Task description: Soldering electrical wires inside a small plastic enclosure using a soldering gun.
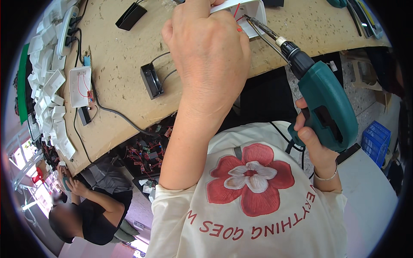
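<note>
Left grip [211, 56] I can't tell, right grip [317, 148] squeezes the green solder gun [329, 103]; red wire [237, 10] is in the white box [259, 12], maybe unstuck.

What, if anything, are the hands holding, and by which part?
The right hand grips the green soldering gun by its handle. The left hand is at the white box; its fingertips are hidden, so its hold can't be told.

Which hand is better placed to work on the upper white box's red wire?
Probably the right hand: it holds the green tool, its tip over the upper white box near the red wire. The left hand partly covers the box.
</note>
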`<state>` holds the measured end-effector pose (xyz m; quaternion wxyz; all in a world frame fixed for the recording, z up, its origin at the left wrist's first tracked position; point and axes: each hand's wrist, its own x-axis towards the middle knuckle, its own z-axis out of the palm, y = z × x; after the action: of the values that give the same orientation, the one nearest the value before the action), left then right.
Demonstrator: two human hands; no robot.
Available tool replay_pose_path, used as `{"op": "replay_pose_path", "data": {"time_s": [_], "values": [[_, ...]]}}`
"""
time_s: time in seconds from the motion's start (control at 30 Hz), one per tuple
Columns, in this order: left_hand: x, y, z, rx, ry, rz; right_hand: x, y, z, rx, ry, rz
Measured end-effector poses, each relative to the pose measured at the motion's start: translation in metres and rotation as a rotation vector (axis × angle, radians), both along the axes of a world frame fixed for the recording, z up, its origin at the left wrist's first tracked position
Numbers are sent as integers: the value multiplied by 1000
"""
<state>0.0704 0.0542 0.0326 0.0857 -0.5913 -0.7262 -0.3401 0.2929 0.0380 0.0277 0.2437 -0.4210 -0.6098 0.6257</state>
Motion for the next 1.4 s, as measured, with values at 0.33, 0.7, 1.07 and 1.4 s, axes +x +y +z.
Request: {"op": "replay_pose_path", "data": {"time_s": [0.33, 0.7, 1.07, 1.4], "values": [[0, 0, 0, -13, -13, 14, -3, 3, 2, 209, -52, 56], [1, 0, 0, -15, -10, 6, -3, -2, 3, 195, -55, -11], [0, 0, 0, -14, -12, 3, -10, -4, 11, 175, -68, -44], [1, 1, 0, -34, -22, 22, -10, 0, 11, 142, 14, -18]]}}
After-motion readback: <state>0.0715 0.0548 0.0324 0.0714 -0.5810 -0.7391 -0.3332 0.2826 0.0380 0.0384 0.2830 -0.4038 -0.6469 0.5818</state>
